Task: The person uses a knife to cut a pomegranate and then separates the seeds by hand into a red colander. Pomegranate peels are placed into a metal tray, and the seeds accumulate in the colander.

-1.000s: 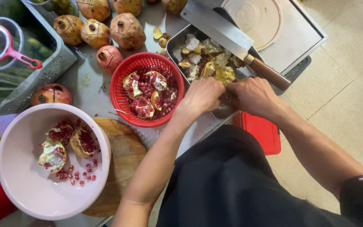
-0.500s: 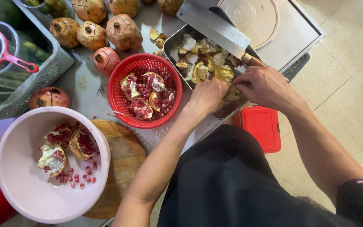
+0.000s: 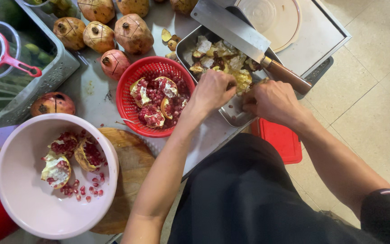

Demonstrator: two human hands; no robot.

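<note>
Hands meet over the near end of a steel tray (image 3: 187,45) just right of the frame's centre, the only view being the head camera looking straight down. The left hand (image 3: 213,92) comes in from the lower left with its fingers curled downward over the tray's edge; the right hand (image 3: 269,100) comes from the lower right, its fingers bent inward toward the left one. Both are clenched around something between them, but the knuckles hide it, so I cannot tell exactly what they grip. Just above the fingertips lies a heap of pomegranate peel (image 3: 224,58), yellow and white scraps, filling the tray's upper part.

The tray's long axis runs diagonally, from upper left down to lower right. A cleaver (image 3: 231,25) rests across the tray's upper rim along the same slant, blade toward the upper left, wooden handle (image 3: 287,76) pointing lower right, ending just above the right hand.

Left of the left hand and nearly touching its wrist sits a red basket (image 3: 129,106) holding broken pomegranate pieces. A pink bowl (image 3: 32,212) with more pieces and loose seeds fills the lower left, overlapping a round wooden board (image 3: 129,167). Whole pomegranates (image 3: 133,32) cluster at the upper left.
</note>
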